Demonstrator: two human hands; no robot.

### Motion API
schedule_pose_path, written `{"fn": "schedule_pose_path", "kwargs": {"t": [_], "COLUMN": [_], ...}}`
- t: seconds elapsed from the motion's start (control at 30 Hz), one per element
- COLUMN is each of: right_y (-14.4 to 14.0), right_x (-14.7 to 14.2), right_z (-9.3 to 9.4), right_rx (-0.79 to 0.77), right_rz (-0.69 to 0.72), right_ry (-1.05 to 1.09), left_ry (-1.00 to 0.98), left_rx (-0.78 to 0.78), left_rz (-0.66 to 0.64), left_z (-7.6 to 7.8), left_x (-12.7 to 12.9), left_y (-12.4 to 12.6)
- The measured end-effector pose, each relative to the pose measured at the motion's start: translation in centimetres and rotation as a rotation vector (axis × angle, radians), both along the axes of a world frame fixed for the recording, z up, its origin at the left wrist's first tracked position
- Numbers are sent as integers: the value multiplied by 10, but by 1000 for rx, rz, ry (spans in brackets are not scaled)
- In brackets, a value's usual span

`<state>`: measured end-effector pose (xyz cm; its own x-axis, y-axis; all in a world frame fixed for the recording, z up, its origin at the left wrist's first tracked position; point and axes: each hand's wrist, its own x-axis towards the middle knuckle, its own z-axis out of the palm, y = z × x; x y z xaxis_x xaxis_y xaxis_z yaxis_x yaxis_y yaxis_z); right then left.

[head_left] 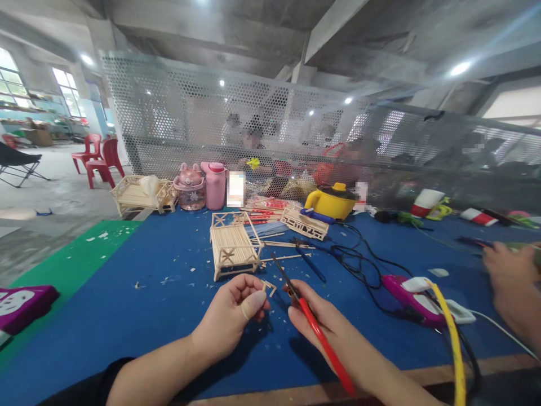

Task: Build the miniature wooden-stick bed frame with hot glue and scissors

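Note:
My left hand (228, 316) pinches a small angled piece of thin wooden sticks (271, 288) between thumb and fingers. In my right hand (340, 335) are red-handled pliers (310, 318) with long thin dark jaws. Their tip points up and left, beyond the small piece and apart from it. Just past my left hand stands a miniature bed-like frame of wooden sticks (234, 248). Pliers with blue handles (311, 264) lie on the blue table mat (169, 316) farther back, beside loose sticks.
A yellow pot (333, 201), pink bottle (215, 186) and pink jug (190, 189) line the back before a perforated metal screen (177, 113). Another stick model (143, 193) stands left. A purple power strip (412, 301) with cables lies right, near another person's hand (509, 265).

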<state>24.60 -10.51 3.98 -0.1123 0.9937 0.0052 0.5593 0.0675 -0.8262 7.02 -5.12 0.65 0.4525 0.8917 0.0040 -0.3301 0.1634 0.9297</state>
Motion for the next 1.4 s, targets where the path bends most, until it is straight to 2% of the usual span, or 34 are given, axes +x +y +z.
{"fn": "schedule_pose_path", "kwargs": {"t": [0.13, 0.33, 0.4, 0.5, 0.57, 0.67, 0.73, 0.83, 0.93, 1.03, 1.13, 1.23, 1.3, 1.4], "right_y": [-7, 5, 9, 15, 25, 54, 78, 108, 118, 106, 79, 44, 21, -2], "right_x": [14, 67, 87, 107, 112, 106, 99, 93, 95, 101, 102, 87, 71, 49], "right_z": [7, -4, -9, -6, 1, 4, -2, -16, -20, -8, 9, 19, 18, -1], "right_rx": [1, -25, -39, -89, -72, -13, -30, -37, 7, 62, 213, 314, 216, 23], "right_rz": [20, -207, -200, -113, -91, -176, -250, -284, -350, -483, -582, -561, -516, -416], "right_ry": [-182, -637, -722, -736, -727, -761, -822, -870, -875, -854, -628, -110, 259, 666], "left_ry": [3, 98, 127, 160, 178, 194, 190, 168, 174, 201, 235, 287, 314, 331], "left_rx": [-63, -53, -39, -20, -4, 36, 51, 43, 77, 175, 364, 602, 624, 629], "left_rz": [52, 149, 178, 187, 182, 173, 166, 158, 134, 94, 47, 16, 40, 11], "left_z": [0, -6, -6, -6, -6, -6, -6, -7, -14, -23, -21, -5, 7, 12], "left_x": [2, 3, 4, 4, 4, 6, 8, 9, 6, 3, 8, 24, 35, 45], "left_y": [2, 6, 7, 8, 8, 8, 8, 9, 12, 15, 15, 12, 10, 8]}}
